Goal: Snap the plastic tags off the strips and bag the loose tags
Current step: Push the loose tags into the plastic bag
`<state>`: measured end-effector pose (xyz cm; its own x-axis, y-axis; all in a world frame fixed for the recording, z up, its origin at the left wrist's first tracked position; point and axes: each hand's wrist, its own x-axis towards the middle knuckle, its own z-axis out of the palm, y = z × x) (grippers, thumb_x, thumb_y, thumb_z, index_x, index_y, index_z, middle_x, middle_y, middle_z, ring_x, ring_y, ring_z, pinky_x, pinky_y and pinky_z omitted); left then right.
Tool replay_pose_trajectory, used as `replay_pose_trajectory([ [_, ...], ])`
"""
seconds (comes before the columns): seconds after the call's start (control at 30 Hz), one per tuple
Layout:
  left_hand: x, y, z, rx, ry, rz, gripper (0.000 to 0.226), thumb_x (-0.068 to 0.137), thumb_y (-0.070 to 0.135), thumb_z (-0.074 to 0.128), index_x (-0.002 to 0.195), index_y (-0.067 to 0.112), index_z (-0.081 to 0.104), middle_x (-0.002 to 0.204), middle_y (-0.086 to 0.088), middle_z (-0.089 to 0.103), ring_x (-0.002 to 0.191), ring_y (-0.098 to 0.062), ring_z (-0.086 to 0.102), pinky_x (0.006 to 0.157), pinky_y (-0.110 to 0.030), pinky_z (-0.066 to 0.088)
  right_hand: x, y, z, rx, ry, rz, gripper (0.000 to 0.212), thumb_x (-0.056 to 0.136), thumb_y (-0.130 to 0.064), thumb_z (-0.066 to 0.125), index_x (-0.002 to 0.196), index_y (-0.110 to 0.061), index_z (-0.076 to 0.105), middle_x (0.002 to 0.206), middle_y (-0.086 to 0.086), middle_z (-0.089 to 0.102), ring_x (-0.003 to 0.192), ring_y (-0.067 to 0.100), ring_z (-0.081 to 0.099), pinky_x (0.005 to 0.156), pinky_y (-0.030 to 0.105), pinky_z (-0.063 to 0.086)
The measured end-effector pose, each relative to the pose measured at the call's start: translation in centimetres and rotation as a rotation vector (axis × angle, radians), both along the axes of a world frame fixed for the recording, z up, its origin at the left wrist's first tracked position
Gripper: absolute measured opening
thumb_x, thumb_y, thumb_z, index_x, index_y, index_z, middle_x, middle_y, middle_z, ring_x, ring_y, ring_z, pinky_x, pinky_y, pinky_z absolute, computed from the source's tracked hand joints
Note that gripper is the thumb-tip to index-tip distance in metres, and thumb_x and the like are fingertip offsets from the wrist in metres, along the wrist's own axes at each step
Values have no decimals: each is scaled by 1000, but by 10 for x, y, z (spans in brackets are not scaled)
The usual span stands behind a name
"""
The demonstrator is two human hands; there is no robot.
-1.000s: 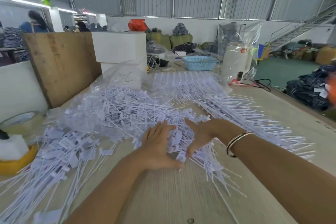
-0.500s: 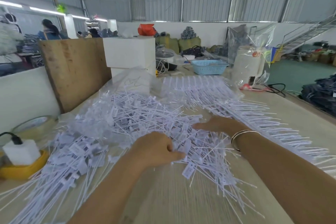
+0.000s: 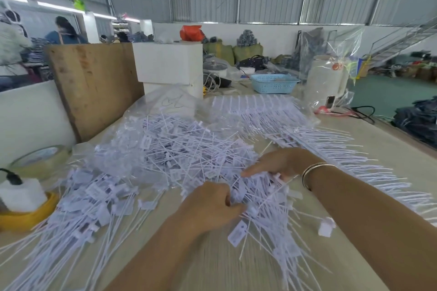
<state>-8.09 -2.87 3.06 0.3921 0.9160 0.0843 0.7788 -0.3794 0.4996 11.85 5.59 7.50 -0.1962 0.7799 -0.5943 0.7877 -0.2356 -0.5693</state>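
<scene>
White plastic tags (image 3: 179, 156) lie in a big loose pile on the desk (image 3: 212, 267), likely so both hands can scoop them into the clear bag (image 3: 170, 104) behind. The left hand (image 3: 210, 208) curls shut on a bunch, while the right hand (image 3: 276, 163) presses bent fingers (image 3: 250, 172) onto more, with uncut strips (image 3: 343, 153) beside it.

Left hand (image 3: 210, 205) fisted, fingers curled; right hand (image 3: 274, 163) flat, palm down.

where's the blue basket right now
In the head view, the blue basket sits at the far end of the table, right of centre, between the white box and the white jug.
</scene>
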Motion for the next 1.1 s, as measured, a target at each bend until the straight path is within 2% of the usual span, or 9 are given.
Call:
replay_pose_trajectory([
  [0.37, -5, -2, 10, 48, -162, -18, 49, 87, 63, 40, 69, 19, 53, 62, 5, 57, 52, -11, 51, 56, -25, 42, 23, -5, -16, 103, 124, -289, 68, 75, -34, 76, 135, -23, 45, 125, -7, 42, 141, 30, 22, 108, 38, 37],
  [0.5, -22, 12, 21, 366, -287, 163, 33, 93, 42, 45, 77, 17, 61, 70, 2, 62, 60, -13, 57, 62, -34, 50, 41, -11, -8, 138, 217, -347, 53, 76, -32, 75, 126, -25, 58, 139, -3, 47, 109, 35, 56, 72, 29, 42],
  [0.6, -34, 24, 20, 463, -214, 163, 9, 90, 19, 54, 96, 18, 61, 98, 7, 54, 78, -10, 54, 70, -33, 49, 54, -17, -1, 184, 265, -419, 31, 76, -36, 75, 106, -30, 68, 144, 20, 39, 135, 39, 35, 93, 35, 43],
  [0.67, -40, 30, 12, 468, -216, 146, 26, 87, 16, 57, 113, 19, 56, 115, 7, 44, 87, -8, 52, 71, -32, 49, 62, -24, 6, 211, 358, -452, 43, 64, -39, 81, 103, -25, 71, 119, 33, 51, 133, 37, 34, 84, 36, 41],
  [0.73, -46, 30, 11, 516, -347, 169, 36, 85, 25, 58, 120, 22, 52, 119, 9, 36, 91, -6, 51, 65, -29, 49, 69, -29, 12, 226, 458, -450, 64, 53, -42, 82, 109, -12, 70, 94, 24, 52, 76, 34, 39, 77, 41, 41],
  [0.77, -49, 32, 10, 561, -376, 172, 40, 83, 34, 56, 121, 23, 52, 119, 10, 36, 94, -5, 49, 67, -26, 47, 72, -31, 14, 231, 496, -447, 67, 57, -38, 81, 113, -5, 68, 100, 25, 54, 78, 31, 39, 108, 56, 25],
  [0.8, -52, 35, 9, 591, -323, 170, 46, 80, 43, 55, 122, 24, 53, 120, 9, 39, 100, -7, 47, 73, -27, 46, 74, -34, 16, 241, 519, -433, 69, 61, -34, 80, 117, 1, 63, 106, 33, 50, 86, 37, 44, 87, 33, 27],
  [0.97, -57, 44, -3, 324, 294, 215, 61, 87, 61, 45, 141, 37, 33, 149, 12, 31, 137, -15, 25, 109, -41, 22, 70, -37, 26, 269, 485, -368, 78, 50, -36, 81, 110, 9, 58, 110, 34, 44, 94, 46, 42, 105, 57, 27],
  [1.1, -60, 39, 16, 470, 103, 241, 39, 86, 29, 45, 122, 28, 59, 126, 5, 58, 120, -20, 48, 98, -39, 29, 53, -38, 28, 241, 351, -343, 72, 62, -37, 83, 122, -7, 58, 120, 11, 55, 117, 42, 43, 86, 36, 30],
])
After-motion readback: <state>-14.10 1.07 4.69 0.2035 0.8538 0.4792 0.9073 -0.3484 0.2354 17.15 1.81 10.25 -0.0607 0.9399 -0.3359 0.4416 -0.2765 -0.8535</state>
